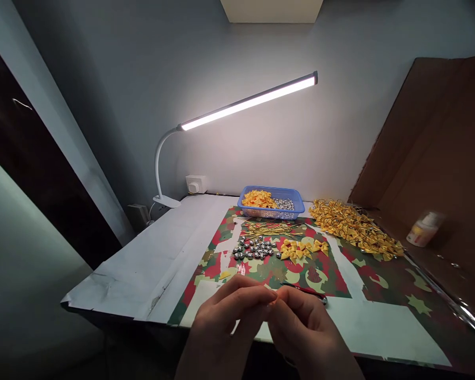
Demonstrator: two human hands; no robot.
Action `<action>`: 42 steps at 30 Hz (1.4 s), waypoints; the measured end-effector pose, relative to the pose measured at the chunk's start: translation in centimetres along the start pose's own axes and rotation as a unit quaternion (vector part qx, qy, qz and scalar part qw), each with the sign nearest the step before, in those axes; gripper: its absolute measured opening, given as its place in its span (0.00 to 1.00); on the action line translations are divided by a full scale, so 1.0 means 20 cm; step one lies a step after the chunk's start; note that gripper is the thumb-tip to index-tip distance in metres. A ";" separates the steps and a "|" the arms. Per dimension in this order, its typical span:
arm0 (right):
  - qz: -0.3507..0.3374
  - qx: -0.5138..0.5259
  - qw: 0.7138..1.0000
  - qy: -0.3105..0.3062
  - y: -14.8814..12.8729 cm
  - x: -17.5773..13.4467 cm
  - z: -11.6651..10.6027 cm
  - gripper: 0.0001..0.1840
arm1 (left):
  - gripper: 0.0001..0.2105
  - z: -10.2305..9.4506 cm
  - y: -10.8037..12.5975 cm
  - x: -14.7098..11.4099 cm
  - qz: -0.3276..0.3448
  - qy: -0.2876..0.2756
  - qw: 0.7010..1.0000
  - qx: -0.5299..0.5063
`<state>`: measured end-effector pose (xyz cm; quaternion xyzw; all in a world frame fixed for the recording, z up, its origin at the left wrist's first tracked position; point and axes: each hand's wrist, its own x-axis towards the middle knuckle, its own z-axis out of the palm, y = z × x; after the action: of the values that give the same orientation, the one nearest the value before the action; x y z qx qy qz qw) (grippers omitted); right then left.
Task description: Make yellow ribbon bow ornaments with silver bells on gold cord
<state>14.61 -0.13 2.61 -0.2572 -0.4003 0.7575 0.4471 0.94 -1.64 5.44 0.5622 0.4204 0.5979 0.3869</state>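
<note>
Fingertips together, my left hand [231, 311] and my right hand [306, 322] meet above the near edge of the table. Both are closed in a pinch. A small spot of orange shows between the fingertips, but the fingers hide most of it and I cannot make out what it is. Just beyond my right hand lies a slim red and black tool [311, 291], partly covered. Farther off are a group of shiny silver bells [255, 249], several yellow ribbon bows [301, 249] and a spread of thin gold ties [273, 228].
A blue basket [301, 207] with orange-yellow pieces and small silver beads stands at the back. Right of it is a heap of yellow bows [352, 227]. A white bottle [423, 229] stands by a cardboard panel [439, 132]. A lit lamp [249, 103] hangs overhead.
</note>
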 end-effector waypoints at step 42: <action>-0.497 -0.429 0.729 0.192 0.09 0.02 -0.12 0.12 | 0.14 0.04 -0.07 0.00 -0.241 -0.032 0.948 -0.203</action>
<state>15.34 0.56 -0.18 -0.3256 -0.6590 0.1088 0.6692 1.63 -1.01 4.13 0.3721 0.4005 0.5413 0.6389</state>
